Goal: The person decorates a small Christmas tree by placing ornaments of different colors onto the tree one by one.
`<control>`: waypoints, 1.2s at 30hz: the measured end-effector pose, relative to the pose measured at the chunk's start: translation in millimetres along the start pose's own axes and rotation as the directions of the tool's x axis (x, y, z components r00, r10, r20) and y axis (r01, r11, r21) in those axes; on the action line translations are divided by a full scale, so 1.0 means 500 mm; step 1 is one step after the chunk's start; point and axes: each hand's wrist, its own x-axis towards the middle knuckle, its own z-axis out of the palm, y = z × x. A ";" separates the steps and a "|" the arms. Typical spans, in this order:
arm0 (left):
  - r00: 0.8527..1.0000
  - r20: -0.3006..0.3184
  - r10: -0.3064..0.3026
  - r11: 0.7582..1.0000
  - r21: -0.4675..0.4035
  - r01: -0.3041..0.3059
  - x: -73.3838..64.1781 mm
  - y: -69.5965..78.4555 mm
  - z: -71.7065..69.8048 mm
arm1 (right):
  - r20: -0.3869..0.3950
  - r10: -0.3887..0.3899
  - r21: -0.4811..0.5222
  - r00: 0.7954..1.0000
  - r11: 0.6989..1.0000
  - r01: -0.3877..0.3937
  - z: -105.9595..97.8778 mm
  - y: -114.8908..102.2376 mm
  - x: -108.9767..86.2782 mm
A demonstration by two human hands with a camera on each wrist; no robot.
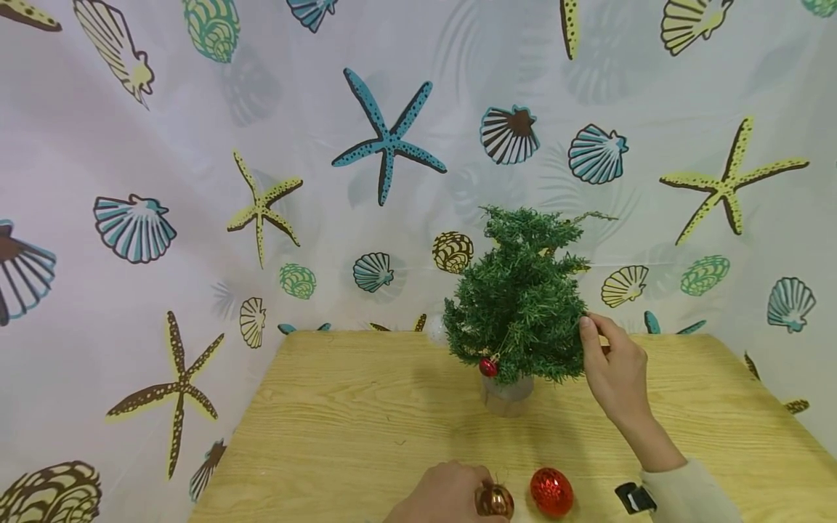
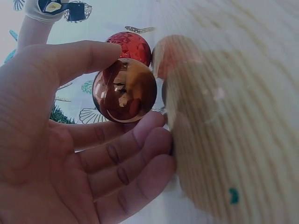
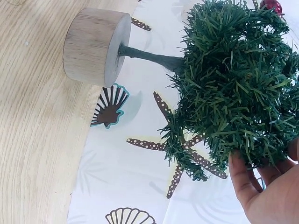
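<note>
A small green artificial Christmas tree [image 1: 523,298] stands on a round wooden base [image 3: 96,46]. At the tree's right side, my right hand [image 1: 617,363] pinches the branch ends, thumb in front and fingers partly hidden behind the greenery; the right wrist view shows these fingers [image 3: 243,179] against the needles. Low at the front, my left hand [image 1: 445,494] holds a shiny copper bauble [image 2: 125,91] between thumb and fingers, close over the table. A red patterned bauble [image 1: 551,492] lies just right of it. One small red bauble [image 1: 488,367] hangs on a lower front branch.
The wood-grain table [image 1: 327,407] runs back to a white curtain [image 1: 314,240] printed with shells and starfish, which also closes in both sides. A whitish ball [image 1: 437,330] shows at the tree's left edge. A dark band [image 1: 634,498] sits at my right wrist.
</note>
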 end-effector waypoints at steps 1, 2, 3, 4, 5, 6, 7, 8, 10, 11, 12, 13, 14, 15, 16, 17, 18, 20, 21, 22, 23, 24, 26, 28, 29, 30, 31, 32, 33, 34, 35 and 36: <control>1.000 -0.007 0.002 1.000 0.005 -0.002 0.000 0.001 0.000 | -0.003 -0.003 -0.001 1.000 1.000 0.003 0.000 0.000 0.001; 1.000 -0.009 0.000 1.000 0.007 0.000 0.000 0.002 0.000 | -0.005 -0.005 -0.002 1.000 1.000 0.005 0.000 0.000 0.001; 1.000 -0.013 0.001 1.000 0.019 -0.001 0.000 0.003 0.000 | -0.007 -0.008 -0.002 1.000 1.000 0.008 0.000 0.000 0.001; 1.000 -0.018 0.001 1.000 0.026 -0.001 0.000 0.004 -0.001 | -0.009 -0.010 -0.004 1.000 1.000 0.010 0.000 0.000 0.001; 1.000 -0.025 0.004 1.000 0.031 -0.003 0.000 0.006 -0.002 | -0.009 -0.011 -0.006 1.000 1.000 0.011 0.000 0.000 0.001; 0.999 -0.032 0.006 1.000 0.031 -0.005 0.000 0.007 -0.003 | -0.009 -0.012 -0.006 1.000 1.000 0.012 0.000 0.000 0.001; 0.999 -0.040 0.013 0.999 0.030 -0.012 -0.001 0.008 -0.004 | -0.008 -0.012 -0.005 1.000 1.000 0.012 0.000 -0.001 0.001; 0.999 -0.046 0.017 1.000 0.022 -0.016 -0.001 0.009 -0.006 | -0.007 -0.014 -0.003 1.000 1.000 0.014 0.000 -0.001 0.000; 0.997 -0.064 0.031 1.000 -0.001 -0.032 -0.004 0.013 -0.010 | -0.003 -0.015 -0.002 1.000 1.000 0.015 -0.001 -0.002 0.000; 0.997 -0.070 0.036 0.999 -0.020 -0.038 -0.006 0.015 -0.013 | -0.001 -0.017 0.001 1.000 1.000 0.017 -0.001 -0.002 0.000; 0.996 -0.075 0.043 0.998 -0.035 -0.046 -0.007 0.015 -0.014 | -0.001 -0.021 0.005 1.000 1.000 0.021 -0.001 -0.002 0.000; 0.995 -0.082 0.051 0.998 -0.042 -0.055 -0.008 0.014 -0.015 | -0.002 -0.026 0.009 1.000 1.000 0.026 -0.001 -0.002 0.000; 0.994 -0.089 0.057 0.997 -0.051 -0.062 -0.009 0.013 -0.015 | -0.002 -0.030 0.013 1.000 0.999 0.030 -0.002 -0.002 0.000; 0.993 -0.097 0.063 0.996 -0.060 -0.069 -0.009 0.012 -0.016 | -0.002 -0.032 0.017 0.999 0.999 0.032 -0.002 -0.003 0.000; 0.992 -0.103 0.066 0.995 -0.064 -0.073 -0.010 0.011 -0.016 | -0.003 -0.035 0.022 0.999 0.999 0.035 -0.002 -0.003 0.000; 0.991 -0.112 0.073 0.995 -0.066 -0.081 -0.010 0.010 -0.017 | -0.004 -0.039 0.026 0.999 0.999 0.039 -0.002 -0.004 0.000; 0.989 -0.122 0.082 0.994 -0.068 -0.090 -0.010 0.008 -0.018 | -0.004 -0.041 0.030 0.999 0.999 0.041 -0.002 -0.004 -0.001; 0.985 -0.145 0.095 0.992 -0.075 -0.107 -0.012 0.008 -0.021 | -0.001 -0.042 0.033 0.999 0.999 0.042 -0.002 -0.007 -0.002; 0.982 -0.159 0.106 0.990 -0.075 -0.119 -0.012 0.009 -0.023 | 0.001 -0.044 0.032 0.999 0.999 0.044 -0.002 -0.008 -0.002; 0.978 -0.175 0.118 0.989 -0.069 -0.132 -0.013 0.009 -0.025 | 0.003 -0.047 0.030 0.999 0.998 0.047 -0.002 -0.009 -0.002; 0.973 -0.191 0.132 0.987 -0.066 -0.147 -0.013 0.010 -0.027 | 0.005 -0.051 0.028 0.999 0.998 0.050 -0.003 -0.010 -0.003; 0.967 -0.207 0.146 0.985 -0.064 -0.162 -0.013 0.009 -0.028 | 0.006 -0.053 0.025 0.999 0.998 0.053 -0.003 -0.011 -0.004; 0.957 -0.236 0.171 0.981 -0.052 -0.188 -0.013 0.008 -0.029 | 0.006 -0.063 0.017 0.998 0.998 0.063 -0.003 -0.013 -0.005; 0.943 -0.264 0.203 0.976 -0.021 -0.216 -0.013 0.008 -0.030 | 0.008 -0.071 0.011 0.997 0.997 0.071 -0.002 -0.015 -0.006; 0.935 -0.278 0.222 0.973 -0.007 -0.233 -0.014 0.007 -0.030 | 0.007 -0.078 0.009 0.997 0.997 0.078 -0.002 -0.016 -0.007; 0.929 -0.288 0.233 0.970 -0.002 -0.244 -0.014 0.008 -0.031 | 0.008 -0.082 0.009 0.997 0.997 0.082 -0.002 -0.017 -0.007; 0.924 -0.298 0.241 0.968 0.004 -0.251 -0.015 0.008 -0.032 | 0.009 -0.085 0.010 0.996 0.996 0.085 -0.001 -0.018 -0.008; 0.918 -0.308 0.250 0.966 0.011 -0.259 -0.017 0.010 -0.034 | 0.012 -0.086 0.013 0.996 0.996 0.086 -0.001 -0.019 -0.008; 0.912 -0.318 0.258 0.964 0.016 -0.267 -0.018 0.012 -0.036 | 0.015 -0.087 0.016 0.996 0.996 0.087 -0.001 -0.021 -0.009; 0.907 -0.327 0.265 0.962 0.022 -0.273 -0.019 0.014 -0.038 | 0.017 -0.088 0.017 0.996 0.996 0.088 0.000 -0.022 -0.010; 0.905 -0.333 0.266 0.961 0.014 -0.278 -0.020 0.017 -0.041 | 0.019 -0.089 0.019 0.996 0.996 0.088 0.000 -0.024 -0.011; 0.904 -0.337 0.264 0.960 0.001 -0.280 -0.021 0.020 -0.043 | 0.021 -0.088 0.022 0.996 0.996 0.088 0.000 -0.026 -0.012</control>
